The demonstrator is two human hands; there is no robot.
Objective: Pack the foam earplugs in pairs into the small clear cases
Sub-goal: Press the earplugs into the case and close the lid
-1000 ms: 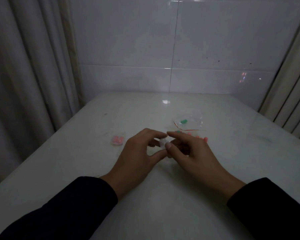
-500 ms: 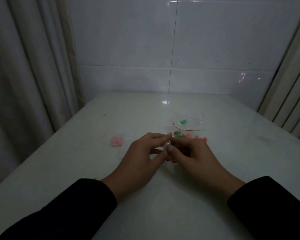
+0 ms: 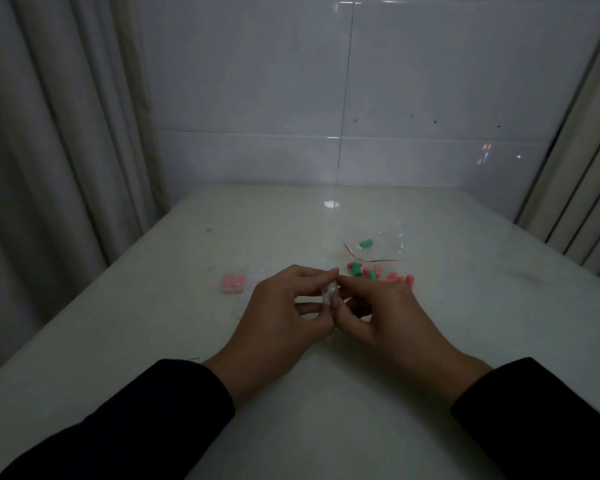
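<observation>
- Left hand (image 3: pixel 281 317) & right hand (image 3: pixel 378 313) meet mid-table, thumbs + fingers curled, both pinching one small clear case (image 3: pixel 329 293).
- Loose earplugs (image 3: pixel 368 271) lie just past the right hand; packed case (image 3: pixel 232 284) sits left.

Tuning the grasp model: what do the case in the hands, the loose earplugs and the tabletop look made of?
Small clear case, pinched between the left hand and right hand: looks like thin transparent plastic, glossy, catching a pale highlight. Loose earplugs, pink and green: probably soft foam, matte with rounded ends. Tabletop: pale, smooth, glossy, with a lamp reflection; stone or laminate, cannot tell which.
</observation>
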